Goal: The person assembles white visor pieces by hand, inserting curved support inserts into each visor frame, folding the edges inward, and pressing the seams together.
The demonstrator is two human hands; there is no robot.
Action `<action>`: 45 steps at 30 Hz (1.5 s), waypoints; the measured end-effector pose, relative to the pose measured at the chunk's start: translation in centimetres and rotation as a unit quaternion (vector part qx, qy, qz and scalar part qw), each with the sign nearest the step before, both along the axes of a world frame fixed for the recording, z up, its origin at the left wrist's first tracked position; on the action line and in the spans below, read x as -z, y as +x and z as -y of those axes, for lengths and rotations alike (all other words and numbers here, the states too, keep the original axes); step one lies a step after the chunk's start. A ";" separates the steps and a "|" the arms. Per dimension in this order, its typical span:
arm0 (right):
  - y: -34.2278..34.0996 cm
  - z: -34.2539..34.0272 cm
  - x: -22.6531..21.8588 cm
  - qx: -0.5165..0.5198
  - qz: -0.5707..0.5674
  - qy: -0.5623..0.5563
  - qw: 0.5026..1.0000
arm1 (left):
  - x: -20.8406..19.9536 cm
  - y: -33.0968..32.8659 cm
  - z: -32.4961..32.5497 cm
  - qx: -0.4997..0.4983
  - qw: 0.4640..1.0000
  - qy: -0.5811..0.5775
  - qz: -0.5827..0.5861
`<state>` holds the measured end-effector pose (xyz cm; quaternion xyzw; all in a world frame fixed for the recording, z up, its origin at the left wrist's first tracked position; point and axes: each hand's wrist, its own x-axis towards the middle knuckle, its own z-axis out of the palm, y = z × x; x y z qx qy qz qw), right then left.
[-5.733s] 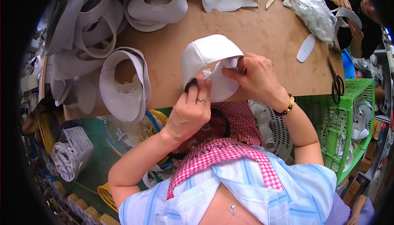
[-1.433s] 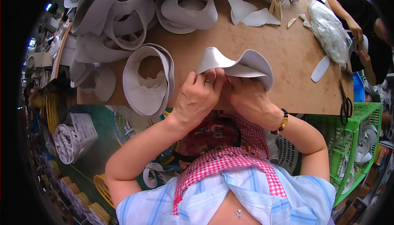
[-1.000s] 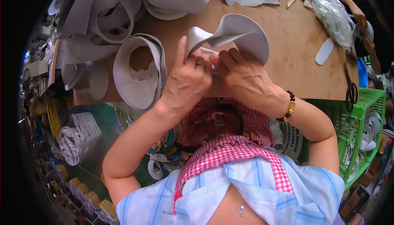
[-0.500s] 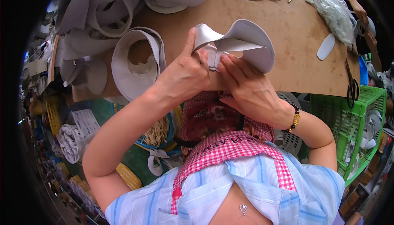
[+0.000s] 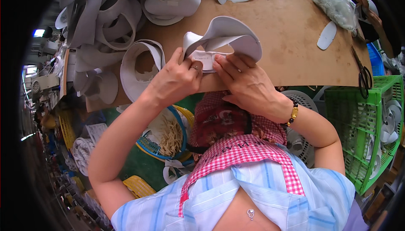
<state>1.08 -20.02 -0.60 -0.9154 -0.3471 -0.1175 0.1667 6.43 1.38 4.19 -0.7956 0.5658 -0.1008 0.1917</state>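
Observation:
Both my hands hold a white sun visor (image 5: 231, 28) just above the near edge of the table, its curved brim turned away from me. A white band with a printed label (image 5: 203, 60) shows between my hands. My left hand (image 5: 180, 79) grips the left end, its fingers closed on the fabric and one finger up along the edge. My right hand (image 5: 249, 83) pinches the band beside the label, fingers bent together; part of its grip is hidden behind the brim. Left of my left hand, another white visor (image 5: 131, 77) stands on the table.
A pile of white visors (image 5: 114, 20) covers the table's far left. Black scissors (image 5: 364, 77), a white oval piece (image 5: 327, 36) and a clear plastic bag (image 5: 331, 5) lie right, near another person's hands (image 5: 373, 18). Below the table are a green crate (image 5: 356, 136) and a blue-rimmed basket (image 5: 184, 132).
The visor and both hands sit further left in the picture. The visor has tilted, and more of the label now shows between my hands. The whole view has shifted slightly.

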 end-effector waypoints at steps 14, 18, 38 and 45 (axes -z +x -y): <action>2.0 1.2 -1.9 -0.132 0.162 -0.182 0.961 | 0.9 -2.0 0.8 0.019 0.982 -0.165 0.093; 1.8 0.3 -1.4 -0.051 0.112 -0.104 0.987 | 1.5 -3.0 -0.9 0.010 0.992 -0.114 0.058; 4.4 3.8 -4.6 -0.175 0.180 -0.344 0.905 | 0.2 -1.7 -0.4 0.081 0.975 -0.099 0.181; 3.6 3.7 -1.0 -0.046 -0.042 0.068 0.996 | 2.4 -4.3 3.2 0.071 0.963 -0.101 0.238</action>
